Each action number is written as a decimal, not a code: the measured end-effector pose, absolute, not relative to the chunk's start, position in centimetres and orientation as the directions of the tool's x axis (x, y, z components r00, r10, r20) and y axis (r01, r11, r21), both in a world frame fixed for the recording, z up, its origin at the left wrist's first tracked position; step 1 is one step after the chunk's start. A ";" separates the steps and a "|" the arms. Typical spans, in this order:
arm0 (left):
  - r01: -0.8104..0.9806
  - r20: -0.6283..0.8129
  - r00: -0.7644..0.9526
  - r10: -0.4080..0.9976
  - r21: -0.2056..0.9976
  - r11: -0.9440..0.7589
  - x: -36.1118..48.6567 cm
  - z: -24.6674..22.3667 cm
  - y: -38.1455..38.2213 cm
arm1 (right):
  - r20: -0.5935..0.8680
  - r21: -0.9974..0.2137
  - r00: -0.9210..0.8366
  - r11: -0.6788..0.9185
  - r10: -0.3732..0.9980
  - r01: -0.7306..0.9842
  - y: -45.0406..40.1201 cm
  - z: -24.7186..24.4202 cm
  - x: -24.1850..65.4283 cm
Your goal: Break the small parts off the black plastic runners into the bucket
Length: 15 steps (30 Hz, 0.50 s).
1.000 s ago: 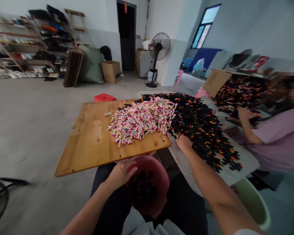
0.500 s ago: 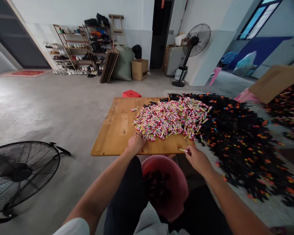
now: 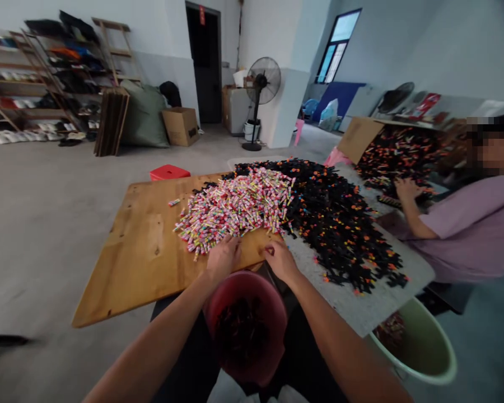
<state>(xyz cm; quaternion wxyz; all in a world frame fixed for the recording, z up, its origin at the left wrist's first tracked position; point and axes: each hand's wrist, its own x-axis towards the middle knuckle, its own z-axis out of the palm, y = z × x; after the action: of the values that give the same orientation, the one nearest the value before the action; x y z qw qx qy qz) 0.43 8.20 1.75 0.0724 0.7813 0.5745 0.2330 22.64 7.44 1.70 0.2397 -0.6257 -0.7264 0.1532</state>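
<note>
A heap of small pink-and-white wrapped tubes with yellow-green ends (image 3: 239, 204) lies on the wooden board (image 3: 138, 246). At the heap's near edge, my left hand (image 3: 224, 257) rests with its fingers bent together; what they grip, if anything, is hidden. My right hand (image 3: 280, 260) is just right of it, over the board's near right corner, thumb and fingers pinched. Whatever is in that pinch is too small to make out. Below both hands, between my legs, stands a red tub (image 3: 277, 305) with dark pieces (image 3: 243, 330) inside.
Black pieces with orange tips (image 3: 336, 224) cover much of the grey tabletop (image 3: 348, 308) on the right. A co-worker (image 3: 474, 224) sits there, one hand by another pile (image 3: 407, 151). A green tub (image 3: 445, 358) stands below. A red stool (image 3: 170, 172) is behind the board.
The view has turned right, bringing the co-worker and green tub into sight. My hands have come closer together. The small light stick seen in my right hand no longer shows.
</note>
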 end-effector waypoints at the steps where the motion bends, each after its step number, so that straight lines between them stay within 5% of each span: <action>1: 0.837 0.281 0.320 0.905 0.363 -0.409 2.4 1.9 9.3 | 0.182 -0.611 -0.039 0.144 0.982 0.779 6.4 1.5 23.8; 6: 0.651 0.163 0.720 0.675 0.177 -0.738 13.8 1.8 14.7 | 0.007 -0.959 0.240 -0.061 0.971 0.275 -1.6 0.0 29.3; 15: 0.591 -0.007 0.806 0.592 0.054 -0.805 22.6 2.1 21.2 | -0.379 -0.922 0.315 -0.384 0.870 -0.050 -15.1 -3.6 33.3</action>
<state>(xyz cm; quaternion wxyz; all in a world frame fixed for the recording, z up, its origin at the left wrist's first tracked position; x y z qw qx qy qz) 22.59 21.16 2.07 0.0267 0.9499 0.3114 0.0049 33.32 -15.13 -3.63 0.4621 -0.6664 -0.3076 0.4978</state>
